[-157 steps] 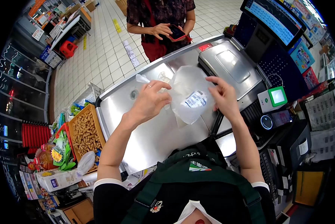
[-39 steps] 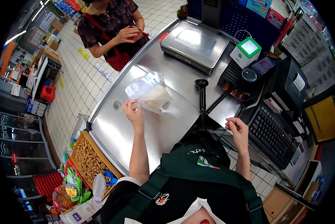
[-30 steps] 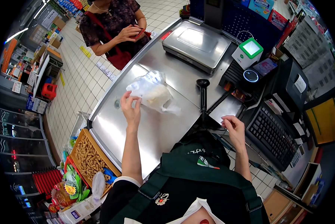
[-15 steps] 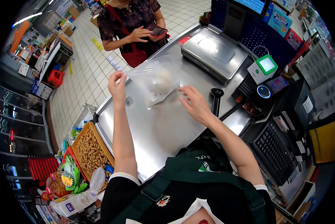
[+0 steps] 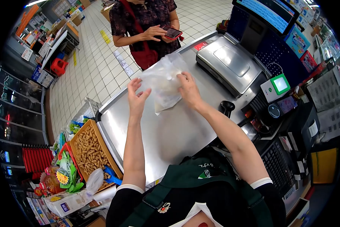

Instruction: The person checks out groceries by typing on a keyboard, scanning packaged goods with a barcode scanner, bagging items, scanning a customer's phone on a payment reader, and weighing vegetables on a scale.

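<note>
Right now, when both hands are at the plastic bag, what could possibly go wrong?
The left hand has its thumb and fingers spread, so its side of the plastic bag might slip. The right hand is at the other side, but how firmly it grips is unclear.

In this view the bag overlaps the far edge of the steel counter; tipping that way, it could drop towards the person opposite.

Blk top (image 5: 185,198) (flower motif (image 5: 164,207)), wht sleeve trim (image 5: 261,182), dk grn apron (image 5: 187,178).
</note>
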The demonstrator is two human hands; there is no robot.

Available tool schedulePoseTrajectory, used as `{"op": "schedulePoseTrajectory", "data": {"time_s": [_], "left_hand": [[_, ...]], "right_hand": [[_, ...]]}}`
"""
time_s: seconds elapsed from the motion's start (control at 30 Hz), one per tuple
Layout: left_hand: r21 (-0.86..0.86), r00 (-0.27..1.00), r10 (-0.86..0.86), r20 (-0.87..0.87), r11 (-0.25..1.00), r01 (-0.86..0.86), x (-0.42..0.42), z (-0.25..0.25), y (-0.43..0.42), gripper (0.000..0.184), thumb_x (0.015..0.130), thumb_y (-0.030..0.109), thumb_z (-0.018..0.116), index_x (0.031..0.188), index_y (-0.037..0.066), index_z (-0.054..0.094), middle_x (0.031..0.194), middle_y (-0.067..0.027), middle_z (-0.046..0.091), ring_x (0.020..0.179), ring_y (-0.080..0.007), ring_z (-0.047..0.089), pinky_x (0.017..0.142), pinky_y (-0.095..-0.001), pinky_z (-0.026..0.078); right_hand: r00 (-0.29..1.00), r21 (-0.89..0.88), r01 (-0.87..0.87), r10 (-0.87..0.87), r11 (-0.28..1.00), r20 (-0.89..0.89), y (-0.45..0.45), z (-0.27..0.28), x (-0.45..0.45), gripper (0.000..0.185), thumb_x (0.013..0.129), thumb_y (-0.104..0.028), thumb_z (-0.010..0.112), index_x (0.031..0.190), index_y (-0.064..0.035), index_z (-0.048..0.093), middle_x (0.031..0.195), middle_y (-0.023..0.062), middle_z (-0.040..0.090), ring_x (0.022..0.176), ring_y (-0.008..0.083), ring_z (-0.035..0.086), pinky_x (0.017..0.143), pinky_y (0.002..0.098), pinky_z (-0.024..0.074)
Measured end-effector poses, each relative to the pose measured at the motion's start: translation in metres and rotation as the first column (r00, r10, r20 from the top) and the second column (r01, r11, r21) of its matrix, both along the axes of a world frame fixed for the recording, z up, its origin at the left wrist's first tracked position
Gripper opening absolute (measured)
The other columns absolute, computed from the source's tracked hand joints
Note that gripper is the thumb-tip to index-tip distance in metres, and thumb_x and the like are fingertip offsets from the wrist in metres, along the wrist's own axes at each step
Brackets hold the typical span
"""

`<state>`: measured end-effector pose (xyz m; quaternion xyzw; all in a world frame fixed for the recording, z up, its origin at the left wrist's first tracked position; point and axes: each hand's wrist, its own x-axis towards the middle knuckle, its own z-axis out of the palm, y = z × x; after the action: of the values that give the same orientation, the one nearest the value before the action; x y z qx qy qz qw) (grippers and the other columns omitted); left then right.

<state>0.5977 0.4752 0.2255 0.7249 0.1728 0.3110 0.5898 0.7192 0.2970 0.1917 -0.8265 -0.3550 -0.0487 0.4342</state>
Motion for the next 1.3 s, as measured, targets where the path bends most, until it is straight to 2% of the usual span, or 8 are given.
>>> {"op": "schedulePoseTrajectory", "data": {"time_s": [0.13, 0.5, 0.6, 0.67, 0.7, 1.0, 1.2, 1.3], "left_hand": [[-0.154, 0.97, -0.219, -0.107, 0.967, 0.202, 0.022, -0.041, 0.008, 0.072, 0.073, 0.016, 0.077, 0.133, 0.005, 0.039, 0.126, -0.0099, 0.05, 0.117, -0.0211, 0.047, 0.098, -0.0332, 0.037], [-0.165, 0.985, -0.171, -0.027, 0.973, 0.164, 0.019, -0.102, -0.031, 0.051, 0.085, 0.019, 0.066, 0.128, 0.002, 0.045, 0.119, -0.0105, 0.054, 0.116, -0.02, 0.046, 0.097, -0.0328, 0.038], [-0.062, 0.986, -0.157, -0.064, 0.986, 0.153, 0.008, -0.109, -0.036, 0.045, 0.084, 0.018, 0.066, 0.123, 0.001, 0.049, 0.113, -0.0129, 0.056, 0.115, -0.0233, 0.047, 0.095, -0.0346, 0.038], [0.424, 0.977, 0.047, -0.21, 0.904, 0.048, 0.015, -0.116, -0.03, 0.045, 0.081, 0.019, 0.068, 0.119, 0.001, 0.051, 0.11, -0.0159, 0.056, 0.111, -0.0279, 0.049, 0.093, -0.0369, 0.039], [0.428, 0.978, 0.043, -0.203, 0.902, 0.049, 0.017, -0.119, -0.028, 0.045, 0.081, 0.019, 0.068, 0.119, 0.001, 0.051, 0.11, -0.0159, 0.056, 0.111, -0.0279, 0.049, 0.093, -0.0369, 0.039], [0.098, 0.966, -0.214, -0.149, 0.968, 0.229, 0.013, -0.061, -0.022, 0.073, 0.074, 0.018, 0.078, 0.134, 0.001, 0.04, 0.13, -0.0131, 0.049, 0.121, -0.0238, 0.045, 0.101, -0.0341, 0.036], [0.054, 0.941, -0.076, -0.329, 0.994, 0.099, 0.003, -0.1, 0.009, 0.087, 0.076, 0.027, 0.077, 0.141, -0.003, 0.028, 0.141, -0.0166, 0.038, 0.129, -0.0285, 0.037, 0.106, -0.0376, 0.03], [-0.029, 0.952, -0.258, -0.164, 0.966, 0.257, 0.017, -0.09, 0.019, 0.087, 0.073, 0.014, 0.077, 0.143, -0.001, 0.027, 0.142, -0.0161, 0.037, 0.129, -0.0257, 0.037, 0.107, -0.035, 0.031]], "right_hand": [[0.979, -0.04, -0.153, 0.157, 0.987, 0.128, 0.02, -0.017, 0.015, 0.05, 0.072, 0.008, 0.056, 0.121, -0.0018, 0.049, 0.128, 0.0173, 0.045, 0.111, 0.0386, 0.048, 0.095, 0.0418, 0.0442], [0.981, -0.012, -0.151, 0.151, 0.988, 0.119, -0.001, -0.03, -0.007, 0.05, 0.071, 0.009, 0.053, 0.121, 0.0037, 0.048, 0.13, 0.0208, 0.045, 0.118, 0.0385, 0.046, 0.099, 0.0419, 0.0423], [0.978, -0.014, -0.18, 0.18, 0.984, 0.104, -0.016, -0.023, -0.017, 0.052, 0.071, 0.007, 0.054, 0.122, 0.0032, 0.047, 0.131, 0.0212, 0.044, 0.119, 0.0386, 0.045, 0.1, 0.0416, 0.0418], [0.98, -0.007, -0.17, 0.169, 0.986, 0.104, -0.017, -0.026, -0.016, 0.051, 0.07, 0.005, 0.056, 0.121, 0.0011, 0.048, 0.13, 0.0198, 0.044, 0.118, 0.0389, 0.046, 0.098, 0.0421, 0.042], [0.982, 0.0, -0.158, 0.157, 0.988, 0.101, -0.018, -0.026, -0.014, 0.051, 0.07, 0.003, 0.058, 0.12, -0.001, 0.048, 0.129, 0.0185, 0.045, 0.116, 0.0392, 0.047, 0.097, 0.0425, 0.0422], [0.992, 0.065, -0.116, 0.119, 0.991, -0.04, -0.095, -0.008, -0.057, 0.035, 0.076, 0.0, 0.061, 0.11, -0.0027, 0.053, 0.117, 0.0165, 0.05, 0.109, 0.0362, 0.051, 0.09, 0.0411, 0.0451], [0.971, 0.091, 0.23, -0.222, 0.969, -0.094, -0.211, 0.022, -0.114, 0.015, 0.079, 0.002, 0.06, 0.093, -0.0004, 0.06, 0.098, 0.0132, 0.058, 0.083, 0.03, 0.06, 0.071, 0.0348, 0.0489], [0.859, 0.1, 0.509, -0.511, 0.855, 0.002, -0.276, 0.027, -0.134, 0.013, 0.078, 0.005, 0.06, 0.091, 0.0008, 0.061, 0.087, 0.0128, 0.06, 0.078, 0.0302, 0.061, 0.067, 0.033, 0.0489]]}}
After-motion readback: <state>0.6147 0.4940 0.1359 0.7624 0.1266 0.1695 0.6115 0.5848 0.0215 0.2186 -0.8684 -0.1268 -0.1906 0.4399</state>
